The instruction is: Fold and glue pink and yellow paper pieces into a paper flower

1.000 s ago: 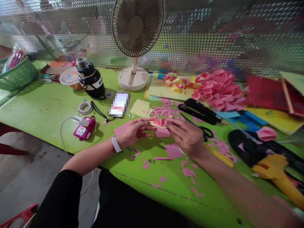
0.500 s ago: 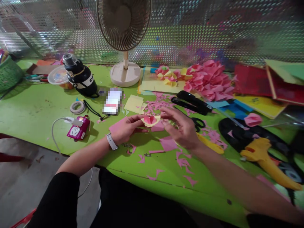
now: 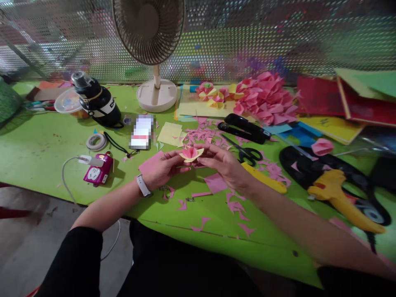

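Observation:
Both hands hold a small folded paper piece (image 3: 191,153), yellow outside and pink inside, just above the green table (image 3: 46,148). My left hand (image 3: 162,169) pinches its left side; a white watch sits on that wrist. My right hand (image 3: 224,165) grips its right side with closed fingers. Pink paper squares (image 3: 215,182) and pink offcuts (image 3: 236,206) lie under and around the hands. Scissors (image 3: 246,152) lie just right of my right hand.
A desk fan (image 3: 151,49) stands at the back. A black bottle (image 3: 95,101), tape roll (image 3: 96,142), pink charger (image 3: 95,174), phone (image 3: 141,131), black stapler (image 3: 244,128), yellow glue gun (image 3: 343,198) and a heap of pink folded pieces (image 3: 266,99) surround the hands.
The folded piece was lifted off the table and is now held up between both hands. The view has shifted to the right.

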Demonstrator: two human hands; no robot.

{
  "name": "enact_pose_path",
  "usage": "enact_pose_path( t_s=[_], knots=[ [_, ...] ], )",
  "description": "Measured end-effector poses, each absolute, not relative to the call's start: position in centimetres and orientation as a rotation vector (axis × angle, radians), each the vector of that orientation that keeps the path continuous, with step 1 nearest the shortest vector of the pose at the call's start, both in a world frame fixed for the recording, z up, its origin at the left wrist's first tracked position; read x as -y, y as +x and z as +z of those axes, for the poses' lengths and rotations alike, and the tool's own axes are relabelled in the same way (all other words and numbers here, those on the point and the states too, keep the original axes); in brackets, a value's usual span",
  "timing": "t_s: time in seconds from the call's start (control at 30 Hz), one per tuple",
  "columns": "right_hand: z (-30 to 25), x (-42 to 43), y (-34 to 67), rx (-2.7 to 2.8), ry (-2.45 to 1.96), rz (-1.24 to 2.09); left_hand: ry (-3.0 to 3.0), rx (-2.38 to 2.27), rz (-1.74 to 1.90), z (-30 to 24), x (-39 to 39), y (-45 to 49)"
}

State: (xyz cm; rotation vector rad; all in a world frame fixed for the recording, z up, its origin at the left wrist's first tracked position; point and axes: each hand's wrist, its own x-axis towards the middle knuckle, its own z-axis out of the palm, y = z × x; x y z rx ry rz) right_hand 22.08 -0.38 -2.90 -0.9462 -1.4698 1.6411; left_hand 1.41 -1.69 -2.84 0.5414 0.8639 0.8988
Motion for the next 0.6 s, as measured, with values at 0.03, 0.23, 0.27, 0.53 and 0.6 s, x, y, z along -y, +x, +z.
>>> enact_pose_path(
  t_s=[0.03,0.23,0.27,0.53,0.6],
  knots=[
    [-2.8,0.5,22.0,1.473,-0.962,1.632,0.542,-0.864,0.904,-2.9,1.7,1.4],
    [-2.8,1.0,21.4,1.481,-1.028,1.578,0.584,-0.869,0.91,-3.4,1.9,1.6],
    [-3.0,1.0,21.4,1.482,-1.02,1.571,0.595,-0.872,0.91,-3.4,2.0,1.6],
    [-2.7,0.9,21.4,1.466,-1.07,1.527,0.87,-0.941,0.998,-3.4,2.4,1.8],
    [-2.3,1.0,21.3,1.485,-1.094,1.483,0.962,-0.961,1.004,-3.3,2.5,1.9]
  ],
)
